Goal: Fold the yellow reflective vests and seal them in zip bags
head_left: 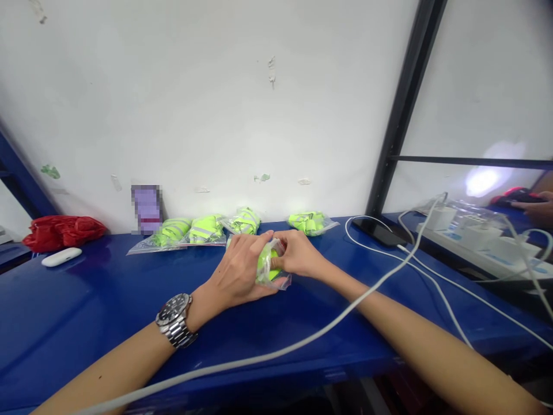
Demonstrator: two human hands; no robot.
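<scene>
A clear plastic bag (281, 282) with a folded yellow-green reflective item (273, 266) inside is between my hands, above the blue table. My left hand (239, 265), with a metal watch on the wrist, is wrapped round the bag's left side. The fingers of my right hand (298, 253) reach into the bag's opening at the right and press on the item. Behind my hands, along the wall, lie several similar bagged yellow-green bundles: one to the right (307, 222), one just behind my left hand (245, 221), others to the left (205, 229).
A red plastic bundle (63, 231) and a white case (61, 257) are at the left of the table (108, 300). A phone (379, 231) and power strip (479, 239) lie right. A white cable (311, 339) crosses before my forearms. Another person's hand (538, 208) shows far right.
</scene>
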